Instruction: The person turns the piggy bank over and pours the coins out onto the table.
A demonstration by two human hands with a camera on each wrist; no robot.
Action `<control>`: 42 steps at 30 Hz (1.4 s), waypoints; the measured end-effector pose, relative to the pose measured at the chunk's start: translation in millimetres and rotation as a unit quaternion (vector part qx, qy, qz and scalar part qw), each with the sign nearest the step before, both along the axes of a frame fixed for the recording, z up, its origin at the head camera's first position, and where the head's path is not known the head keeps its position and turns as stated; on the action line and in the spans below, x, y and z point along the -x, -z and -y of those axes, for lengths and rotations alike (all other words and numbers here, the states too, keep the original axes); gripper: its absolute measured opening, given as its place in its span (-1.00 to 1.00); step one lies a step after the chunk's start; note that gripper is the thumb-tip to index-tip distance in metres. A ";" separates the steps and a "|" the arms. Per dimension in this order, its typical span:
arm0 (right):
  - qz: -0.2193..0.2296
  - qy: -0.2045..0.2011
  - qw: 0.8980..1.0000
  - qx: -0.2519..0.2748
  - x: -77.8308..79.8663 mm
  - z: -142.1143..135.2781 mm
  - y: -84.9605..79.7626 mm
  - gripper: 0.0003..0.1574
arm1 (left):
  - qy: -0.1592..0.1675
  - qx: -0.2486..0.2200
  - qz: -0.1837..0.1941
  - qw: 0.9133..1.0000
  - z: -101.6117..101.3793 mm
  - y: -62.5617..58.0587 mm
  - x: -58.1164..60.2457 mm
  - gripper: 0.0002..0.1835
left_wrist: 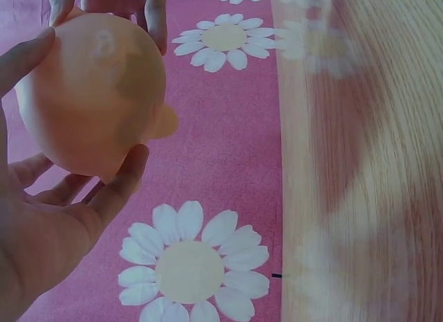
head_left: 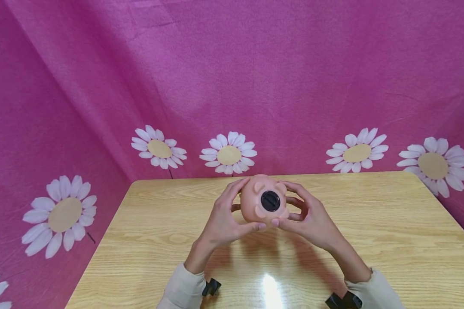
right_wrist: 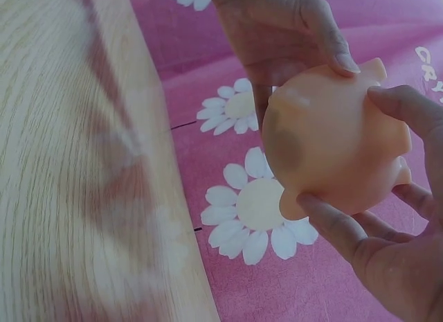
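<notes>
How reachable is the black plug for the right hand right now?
Probably yes: in the head view nothing covers the black plug. The right hand is holding the pink toy though, so it would likely have to let go first, leaving the left hand to hold.

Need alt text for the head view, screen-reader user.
A person's left hand and right hand hold what looks like a pink piggy bank above a wooden table, its round black plug and stubby feet facing the camera. Behind hangs magenta cloth with large white daisies.
</notes>
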State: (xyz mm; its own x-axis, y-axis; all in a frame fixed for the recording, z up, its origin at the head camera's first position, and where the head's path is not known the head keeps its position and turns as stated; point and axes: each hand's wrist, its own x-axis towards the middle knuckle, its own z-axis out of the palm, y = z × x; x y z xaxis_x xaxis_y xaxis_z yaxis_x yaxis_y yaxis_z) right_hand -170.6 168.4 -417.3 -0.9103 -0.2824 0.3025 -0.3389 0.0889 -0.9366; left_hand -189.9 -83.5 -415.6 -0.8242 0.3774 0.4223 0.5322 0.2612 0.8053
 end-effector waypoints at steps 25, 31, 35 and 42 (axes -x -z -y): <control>-0.025 0.008 0.997 -0.075 1.0 -6.1 -3.0 -0.01 | -0.002 0.000 -0.024 1.000 2.4 0.4 1.2 0.09; -0.056 0.038 0.995 -0.074 1.7 -10.7 -6.1 -0.13 | -0.015 0.025 -0.039 0.999 4.6 0.1 2.2 0.09; -0.087 0.071 0.990 -0.080 2.3 -13.1 -7.4 -0.26 | -0.017 0.032 -0.033 0.999 4.8 -0.4 1.4 0.09; -0.124 0.093 0.983 -0.095 2.0 -13.9 -8.9 -0.48 | -0.016 0.040 -0.032 0.999 3.6 0.3 1.1 0.07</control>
